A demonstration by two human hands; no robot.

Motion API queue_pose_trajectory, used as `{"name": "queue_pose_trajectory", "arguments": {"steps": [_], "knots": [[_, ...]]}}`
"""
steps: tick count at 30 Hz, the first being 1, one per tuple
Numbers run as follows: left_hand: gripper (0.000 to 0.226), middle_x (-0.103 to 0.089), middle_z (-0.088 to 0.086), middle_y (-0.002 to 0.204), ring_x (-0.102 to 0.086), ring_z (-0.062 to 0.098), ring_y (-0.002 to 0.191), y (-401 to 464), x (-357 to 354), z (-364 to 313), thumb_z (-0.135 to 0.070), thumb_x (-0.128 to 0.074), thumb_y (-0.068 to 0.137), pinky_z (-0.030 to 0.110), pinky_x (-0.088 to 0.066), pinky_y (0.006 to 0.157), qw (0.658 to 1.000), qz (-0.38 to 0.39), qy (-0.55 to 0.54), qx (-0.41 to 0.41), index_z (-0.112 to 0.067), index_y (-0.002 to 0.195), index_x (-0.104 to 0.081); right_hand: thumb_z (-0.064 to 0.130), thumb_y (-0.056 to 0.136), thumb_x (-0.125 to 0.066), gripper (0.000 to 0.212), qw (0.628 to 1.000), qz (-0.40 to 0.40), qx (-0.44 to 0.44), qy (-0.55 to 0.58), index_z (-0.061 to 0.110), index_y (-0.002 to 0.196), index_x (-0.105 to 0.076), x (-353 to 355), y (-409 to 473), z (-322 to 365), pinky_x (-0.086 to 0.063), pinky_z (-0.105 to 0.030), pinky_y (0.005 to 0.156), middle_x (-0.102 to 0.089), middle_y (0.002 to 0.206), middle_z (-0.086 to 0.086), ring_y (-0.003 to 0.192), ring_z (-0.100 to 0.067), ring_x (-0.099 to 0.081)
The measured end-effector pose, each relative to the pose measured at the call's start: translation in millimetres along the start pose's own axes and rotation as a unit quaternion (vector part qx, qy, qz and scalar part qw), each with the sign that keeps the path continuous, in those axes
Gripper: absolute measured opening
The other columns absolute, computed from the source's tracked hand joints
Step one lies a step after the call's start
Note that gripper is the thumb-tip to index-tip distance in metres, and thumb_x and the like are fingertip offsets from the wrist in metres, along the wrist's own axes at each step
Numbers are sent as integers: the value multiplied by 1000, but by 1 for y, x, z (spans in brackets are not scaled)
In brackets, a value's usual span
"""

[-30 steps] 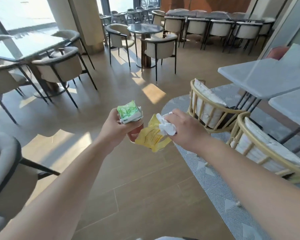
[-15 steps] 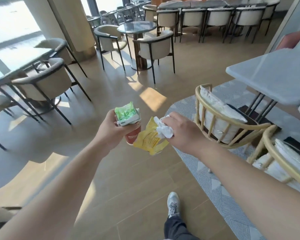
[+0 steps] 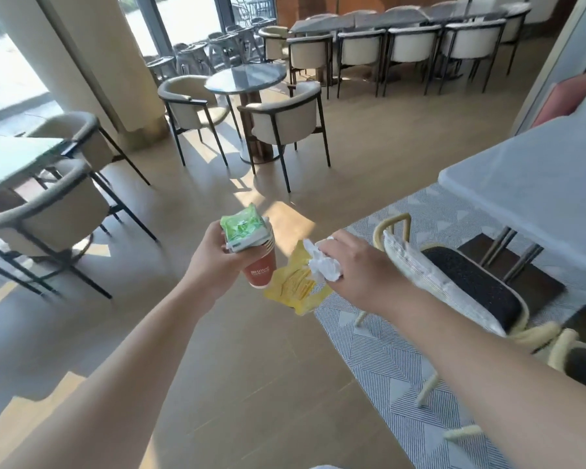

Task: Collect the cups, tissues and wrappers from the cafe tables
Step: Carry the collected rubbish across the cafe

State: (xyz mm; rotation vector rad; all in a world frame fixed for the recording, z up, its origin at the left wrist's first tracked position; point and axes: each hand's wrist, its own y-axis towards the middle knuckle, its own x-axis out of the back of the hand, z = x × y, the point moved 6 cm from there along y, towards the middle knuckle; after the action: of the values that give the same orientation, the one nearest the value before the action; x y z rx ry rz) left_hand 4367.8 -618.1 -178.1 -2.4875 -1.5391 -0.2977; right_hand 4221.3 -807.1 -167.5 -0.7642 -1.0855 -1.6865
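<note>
My left hand (image 3: 214, 262) grips a red paper cup (image 3: 260, 269) at chest height, with a green and white wrapper (image 3: 242, 230) pinned on top of the cup's rim. Just to its right, my right hand (image 3: 359, 265) holds a crumpled white tissue (image 3: 322, 264) together with a yellow wrapper (image 3: 295, 287) that hangs below the fingers. Both hands float over the wooden floor, the cup and the yellow wrapper nearly touching.
A rattan chair (image 3: 454, 279) and a pale table (image 3: 535, 198) stand on a patterned rug (image 3: 379, 360) at right. A round table (image 3: 246, 76) with two armchairs lies ahead, a glass table (image 3: 11, 154) with chairs at left, a long table (image 3: 379, 18) at the back.
I have walked forward: the rattan chair and pale table slid nearer on the right, the round table came closer. Both hands keep the same hold on their items.
</note>
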Motion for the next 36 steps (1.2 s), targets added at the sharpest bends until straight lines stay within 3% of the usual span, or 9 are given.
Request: {"name": "queue_pose_trajectory", "arguments": {"steps": [6,12,15,20,23,24,28,31,36], "knots": [[76,-74,-21,101,-72,-1,92,92,-34,-14,-52,-89,50,15,-54,66,999,27,-9,-25,-36,117,-57,17,83,-65,28,999,-16,-34,-19,14,111,-63,2,60,-62,-40,-32,62,-56,105,-5,89,-26,-55],[74,-73,-6,117,-72,11,104,211,-63,-7,-38,-88,64,32,-58,85,996,78,-20,-24,-27,129,-57,29,82,-63,28,996,-13,-77,-31,16,107,-62,-15,141,-119,-38,-32,59,-52,98,0,83,-23,-52],[62,-75,-14,107,-72,2,95,287,-78,-10,-28,-92,69,18,-55,72,993,106,-28,-44,-32,121,-59,25,81,-67,26,992,-14,-111,-58,17,106,-62,-23,195,-154,-45,-35,61,-52,99,0,84,-24,-52],[83,-72,-6,119,-71,9,105,420,-83,-18,-39,-89,59,28,-56,84,989,136,-38,-41,-25,133,-55,20,79,-64,26,986,-9,-147,-83,18,105,-61,-31,292,-200,-42,-34,59,-50,98,1,82,-25,-52],[83,-73,-9,114,-72,-1,94,494,-85,-32,-42,-90,55,15,-55,70,987,150,-41,-51,-26,129,-56,28,81,-62,28,983,-30,-154,-93,18,107,-62,-26,354,-220,-43,-35,60,-51,97,2,82,-24,-52],[83,-74,-9,112,-72,0,94,515,-86,-37,-45,-90,53,16,-55,69,986,153,-44,-56,-27,127,-57,26,81,-63,26,982,-37,-158,-93,19,106,-62,-24,371,-227,-44,-36,61,-50,97,2,82,-25,-52],[85,-74,-1,115,-72,19,107,583,-101,-48,-48,-92,55,42,-60,87,981,178,-52,-58,-26,129,-58,20,80,-64,26,978,-52,-180,-94,21,105,-60,-15,422,-262,-46,-37,63,-47,95,7,82,-23,-52],[84,-75,-1,114,-74,20,105,631,-120,-58,-50,-93,55,50,-61,88,977,200,-41,-66,-26,127,-59,18,79,-63,26,974,-66,-194,-101,22,105,-59,-9,460,-294,-45,-36,62,-43,93,11,81,-22,-51],[75,-74,-19,104,-72,0,94,694,-152,-67,-54,-90,48,22,-57,71,979,188,-30,-67,-39,115,-58,18,78,-65,24,972,-76,-198,-105,22,101,-59,-11,502,-347,-44,-34,59,-45,91,10,78,-21,-50]]}}
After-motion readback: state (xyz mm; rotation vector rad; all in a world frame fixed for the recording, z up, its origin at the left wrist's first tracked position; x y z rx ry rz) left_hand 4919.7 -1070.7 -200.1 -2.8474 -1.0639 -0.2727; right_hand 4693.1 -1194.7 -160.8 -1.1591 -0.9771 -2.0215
